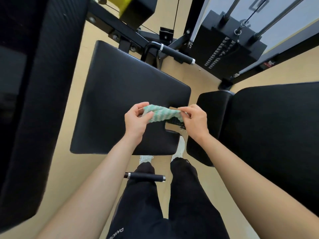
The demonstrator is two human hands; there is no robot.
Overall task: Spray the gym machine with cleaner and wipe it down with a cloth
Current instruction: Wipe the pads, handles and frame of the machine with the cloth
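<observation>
A green-and-white striped cloth [161,113] is stretched between both hands above the black padded seat [124,94] of the gym machine. My left hand [137,120] pinches the cloth's left end between thumb and fingers. My right hand [195,121] pinches its right end. The cloth hangs clear of the pad, over the seat's notched front corner. No spray bottle is in view.
A tall black pad [32,100] fills the left side and another black pad [269,138] the right. A handle bar [176,53] and a weight stack [226,49] stand behind the seat. A short grip bar [145,176] crosses my legs on the tan floor [203,78].
</observation>
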